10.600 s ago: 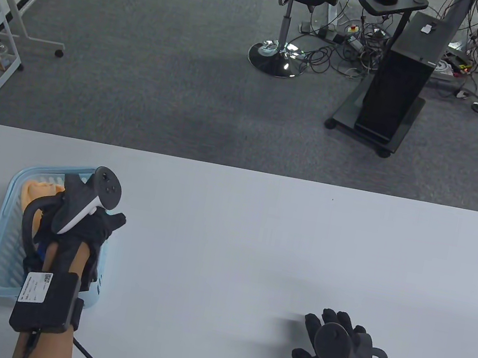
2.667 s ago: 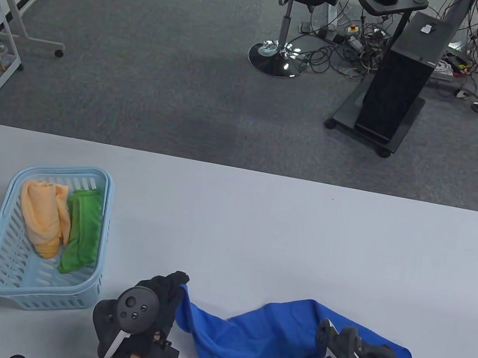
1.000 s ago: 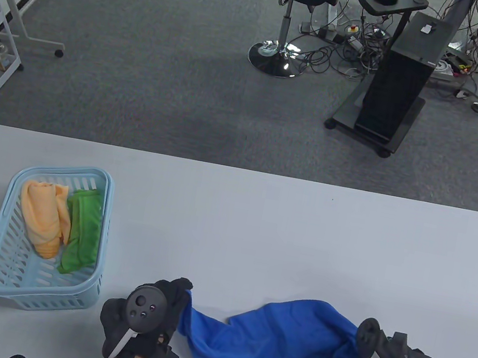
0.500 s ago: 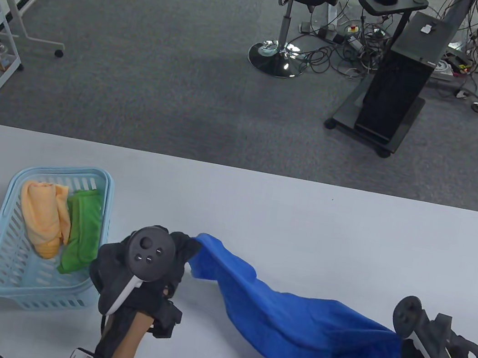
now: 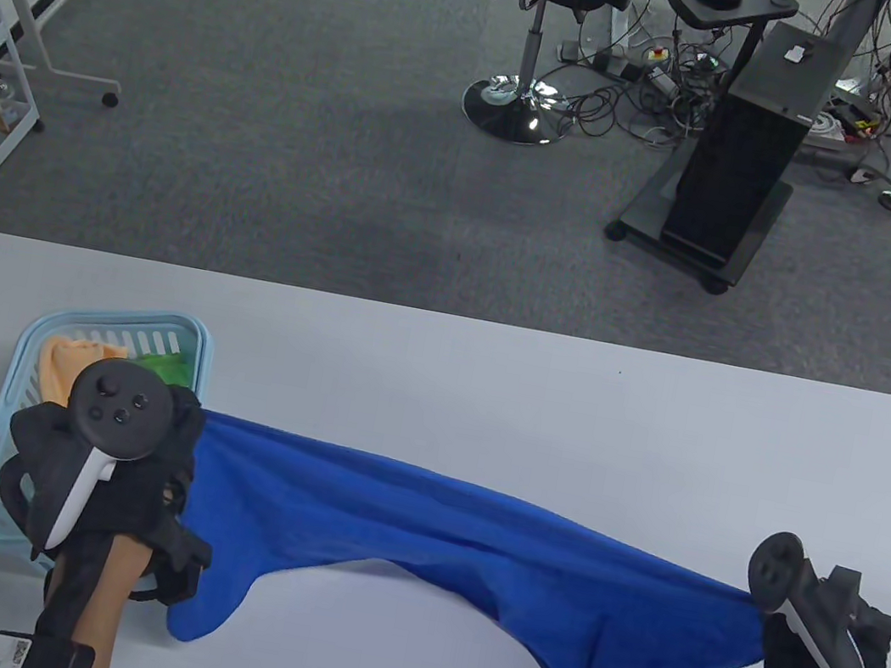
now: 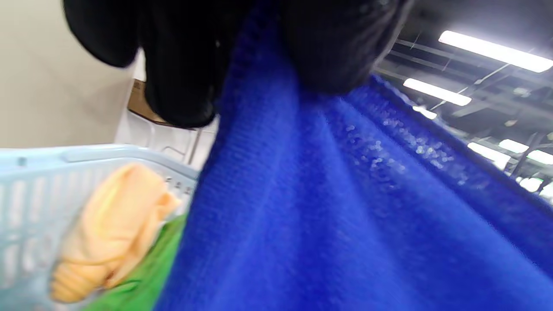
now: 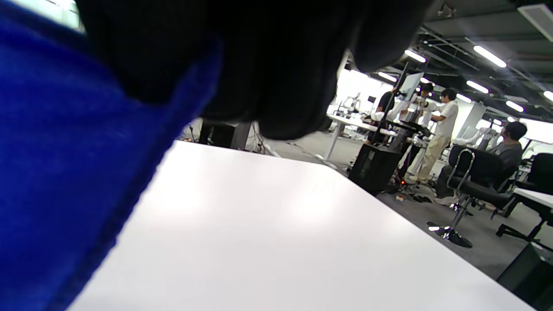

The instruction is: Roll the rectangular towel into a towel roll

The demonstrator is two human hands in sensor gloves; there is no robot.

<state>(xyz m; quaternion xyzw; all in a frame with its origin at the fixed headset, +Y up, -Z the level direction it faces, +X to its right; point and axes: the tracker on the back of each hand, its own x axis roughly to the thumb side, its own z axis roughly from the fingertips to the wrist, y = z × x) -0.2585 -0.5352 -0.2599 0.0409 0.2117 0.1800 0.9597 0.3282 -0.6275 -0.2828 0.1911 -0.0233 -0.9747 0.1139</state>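
Table view: left hand [image 5: 129, 468] and right hand [image 5: 816, 654], raised apart, each pinch the blue towel [image 5: 460, 543].

Hands moved apart — blue towel [image 5: 463, 527] lifted, now stretched wide.

I see the blue towel [image 5: 462, 535] unrolled, stretched wide above the tabletop [image 5: 487, 393], its upper edge taut from left to right, the lower edge sagging in two loose drooping corners toward me.
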